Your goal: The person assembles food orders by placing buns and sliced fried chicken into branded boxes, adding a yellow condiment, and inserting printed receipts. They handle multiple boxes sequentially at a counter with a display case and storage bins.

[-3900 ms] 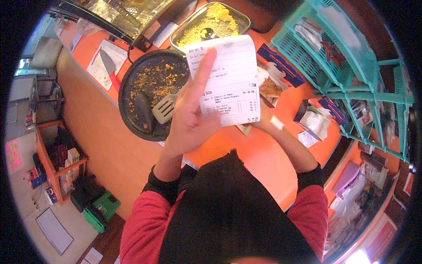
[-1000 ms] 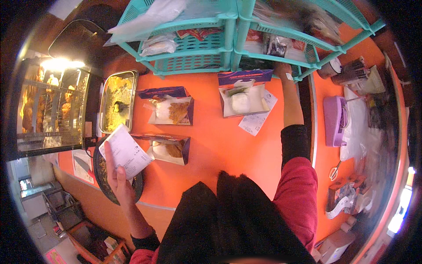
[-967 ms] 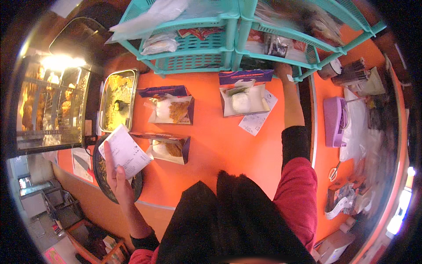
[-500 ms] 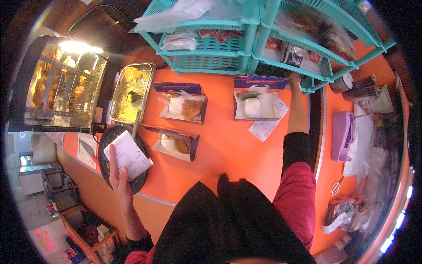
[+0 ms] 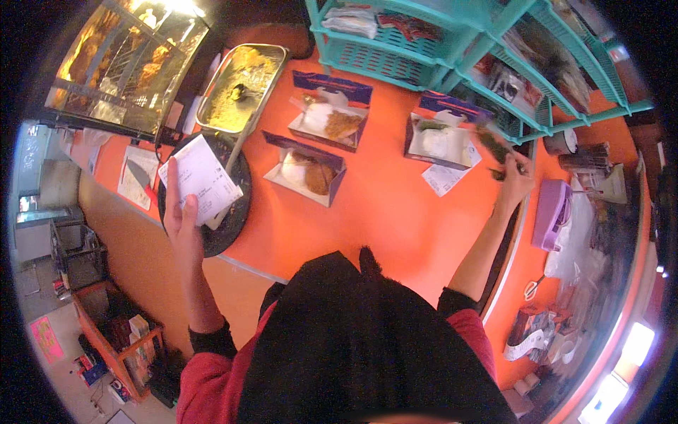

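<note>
White printed paper slips (image 5: 201, 173) are in my left hand (image 5: 185, 225), thumb on top, over a round dark board (image 5: 236, 205). In my right hand (image 5: 518, 177) are dark green pieces (image 5: 494, 145), blurred by motion; their kind is unclear. This hand is just right of an open box (image 5: 439, 157) holding white rice and something green, with a receipt (image 5: 452, 177) partly under it. Two more open boxes, a far one (image 5: 304, 127) and a nearer one (image 5: 272, 178), hold rice and a browned piece of food.
A metal tray (image 5: 244, 86) of yellow crumbs stands by the lit glass food cabinet (image 5: 127, 67). Turquoise basket shelves (image 5: 395, 67) line the back. A knife (image 5: 141, 180) lies at the left; a purple dispenser-like thing (image 5: 551, 212) and scissors (image 5: 531, 288) are at the right.
My right hand has come out from under the turquoise shelves, toward me, with dark green pieces in it. My left hand still holds the paper slips. The whole view has shifted and tilted.
</note>
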`<action>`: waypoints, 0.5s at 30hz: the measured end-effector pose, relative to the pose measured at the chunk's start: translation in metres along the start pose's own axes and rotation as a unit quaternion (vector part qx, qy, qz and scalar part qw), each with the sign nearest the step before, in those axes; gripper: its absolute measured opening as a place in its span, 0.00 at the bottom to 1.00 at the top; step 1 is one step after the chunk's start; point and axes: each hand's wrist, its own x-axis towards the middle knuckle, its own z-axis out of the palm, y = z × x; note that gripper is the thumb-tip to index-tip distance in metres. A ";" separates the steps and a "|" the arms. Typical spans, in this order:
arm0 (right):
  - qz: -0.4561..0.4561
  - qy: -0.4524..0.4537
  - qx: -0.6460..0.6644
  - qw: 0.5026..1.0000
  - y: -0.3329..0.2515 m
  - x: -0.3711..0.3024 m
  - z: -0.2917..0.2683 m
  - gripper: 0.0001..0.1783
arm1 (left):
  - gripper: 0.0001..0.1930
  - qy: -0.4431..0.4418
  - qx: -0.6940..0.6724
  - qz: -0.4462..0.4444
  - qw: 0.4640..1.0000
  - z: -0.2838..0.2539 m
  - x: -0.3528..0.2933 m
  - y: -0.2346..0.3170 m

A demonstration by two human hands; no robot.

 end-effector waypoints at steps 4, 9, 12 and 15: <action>-0.099 -0.252 0.027 0.962 -0.040 -0.105 0.127 0.08 | 0.30 -0.016 -0.057 -0.009 0.998 -0.013 0.011 -0.009; -0.286 -0.299 -0.234 0.880 0.013 -0.140 0.284 0.09 | 0.31 -0.033 -0.051 0.027 0.998 -0.041 0.016 -0.021; -0.179 -0.340 -0.384 0.839 0.042 -0.127 0.315 0.11 | 0.31 -0.019 -0.071 0.020 0.997 -0.082 0.023 -0.033; -0.242 -0.424 -0.386 0.783 0.036 -0.115 0.301 0.12 | 0.31 -0.012 -0.093 -0.009 0.996 -0.124 0.034 -0.052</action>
